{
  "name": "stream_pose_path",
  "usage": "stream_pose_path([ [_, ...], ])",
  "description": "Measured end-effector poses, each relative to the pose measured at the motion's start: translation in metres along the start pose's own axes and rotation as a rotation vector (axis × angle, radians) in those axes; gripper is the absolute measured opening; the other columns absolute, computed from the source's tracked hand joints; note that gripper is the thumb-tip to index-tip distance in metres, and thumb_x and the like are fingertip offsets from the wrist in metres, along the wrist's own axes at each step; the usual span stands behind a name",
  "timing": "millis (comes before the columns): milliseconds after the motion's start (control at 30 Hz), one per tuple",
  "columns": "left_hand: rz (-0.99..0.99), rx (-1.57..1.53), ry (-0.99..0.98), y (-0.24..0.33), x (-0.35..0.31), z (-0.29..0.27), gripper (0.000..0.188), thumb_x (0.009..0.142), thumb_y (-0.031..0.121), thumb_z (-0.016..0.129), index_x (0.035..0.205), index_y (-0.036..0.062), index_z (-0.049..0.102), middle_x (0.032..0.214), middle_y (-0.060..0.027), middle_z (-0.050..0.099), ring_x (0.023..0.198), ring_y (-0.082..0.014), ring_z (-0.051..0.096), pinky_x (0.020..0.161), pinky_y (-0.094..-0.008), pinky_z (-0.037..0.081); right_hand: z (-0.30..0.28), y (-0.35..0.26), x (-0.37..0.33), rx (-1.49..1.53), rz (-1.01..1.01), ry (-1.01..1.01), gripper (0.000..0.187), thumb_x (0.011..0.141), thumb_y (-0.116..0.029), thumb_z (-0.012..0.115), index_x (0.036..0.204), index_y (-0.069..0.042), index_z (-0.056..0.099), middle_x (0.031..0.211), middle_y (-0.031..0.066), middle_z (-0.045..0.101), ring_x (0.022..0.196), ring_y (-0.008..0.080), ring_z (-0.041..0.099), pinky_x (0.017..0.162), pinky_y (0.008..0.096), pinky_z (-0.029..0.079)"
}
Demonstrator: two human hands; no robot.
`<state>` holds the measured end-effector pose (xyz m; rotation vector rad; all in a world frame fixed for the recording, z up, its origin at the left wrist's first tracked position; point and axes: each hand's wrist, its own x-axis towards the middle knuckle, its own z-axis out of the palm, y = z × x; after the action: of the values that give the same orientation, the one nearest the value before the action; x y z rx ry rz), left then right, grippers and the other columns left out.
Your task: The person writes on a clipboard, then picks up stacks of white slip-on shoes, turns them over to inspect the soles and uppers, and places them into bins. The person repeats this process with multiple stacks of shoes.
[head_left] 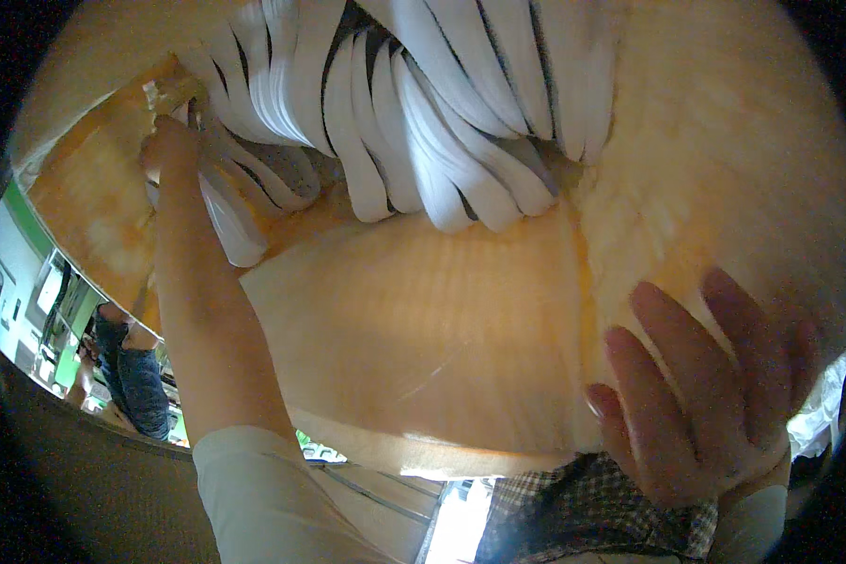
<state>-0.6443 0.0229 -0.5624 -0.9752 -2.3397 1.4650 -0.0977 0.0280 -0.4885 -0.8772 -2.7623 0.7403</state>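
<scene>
Folded white flat strips (442, 179) are packed in thick, looped bundles along the far part of a cardboard box (414, 320). At the far left, my left hand (171, 146) reaches in among the end loops. White material shows beside that hand, but its fingers are mostly hidden, so its grip cannot be made out. A separate loop of strip (230, 221) hangs down just right of my left wrist. On the right, my right hand (714, 385) is held with its fingers spread over the tan cardboard, with nothing in it.
The cardboard's near edge (461, 461) curves across in front of my body. A crumpled clear plastic bag (822, 404) lies at the right rim. Far left, beyond the box, a person in dark blue clothing (141, 385) stands near equipment.
</scene>
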Motion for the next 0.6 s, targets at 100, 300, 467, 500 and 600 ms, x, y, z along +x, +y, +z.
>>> stream_pose_path([
  [100,0.037,0.076,-0.104,0.008,0.023,0.025,0.051,0.086,0.04,0.049,0.123,0.0046,0.051,0.125,-0.0201,0.054,0.117,-0.0361,0.052,0.095,-0.0518,0.041,-0.005,-0.003,0.002,-0.028,-0.013,-0.062,0.027,0.09,-0.032,0.049,0.098,-0.009,0.059,0.104,0.0105,0.064,0.103,0.037,0.056,0.102,0.0568,0.027],
  [300,0.614,-0.17,-0.308,-0.026,0.087,0.052,0.051,0.085,0.041,0.049,0.129,0.0156,0.049,0.126,-0.0203,0.054,0.114,-0.0372,0.054,0.094,-0.0483,0.043,-0.009,-0.011,-0.002,-0.085,-0.002,-0.173,0.028,0.092,-0.032,0.047,0.101,-0.007,0.058,0.105,0.0131,0.064,0.105,0.0387,0.055,0.102,0.0578,0.028],
  [467,0.323,-0.132,-0.198,-0.027,0.035,0.048,0.062,0.081,0.052,0.049,0.135,0.0226,0.039,0.126,-0.0188,0.054,0.114,-0.0359,0.054,0.092,-0.0492,0.044,-0.015,-0.028,-0.022,-0.073,0.021,-0.33,0.03,0.092,-0.027,0.048,0.11,-0.004,0.053,0.111,0.0167,0.06,0.109,0.0409,0.052,0.099,0.0578,0.031],
  [500,0.23,-0.098,-0.126,-0.019,0.022,0.045,0.064,0.081,0.054,0.049,0.136,0.023,0.038,0.126,-0.0182,0.054,0.114,-0.0357,0.054,0.091,-0.0492,0.045,-0.014,-0.034,-0.023,-0.054,0.032,-0.34,0.031,0.092,-0.026,0.049,0.113,-0.003,0.052,0.113,0.0179,0.059,0.11,0.0418,0.051,0.098,0.0575,0.033],
  [600,0.075,-0.007,0.047,-0.001,-0.004,0.035,0.069,0.08,0.057,0.049,0.138,0.0236,0.034,0.125,-0.0162,0.055,0.112,-0.0353,0.055,0.089,-0.0494,0.046,-0.012,-0.042,-0.03,0.014,0.081,-0.349,0.033,0.09,-0.022,0.051,0.116,-0.001,0.05,0.115,0.0212,0.057,0.111,0.0444,0.049,0.095,0.0567,0.036],
])
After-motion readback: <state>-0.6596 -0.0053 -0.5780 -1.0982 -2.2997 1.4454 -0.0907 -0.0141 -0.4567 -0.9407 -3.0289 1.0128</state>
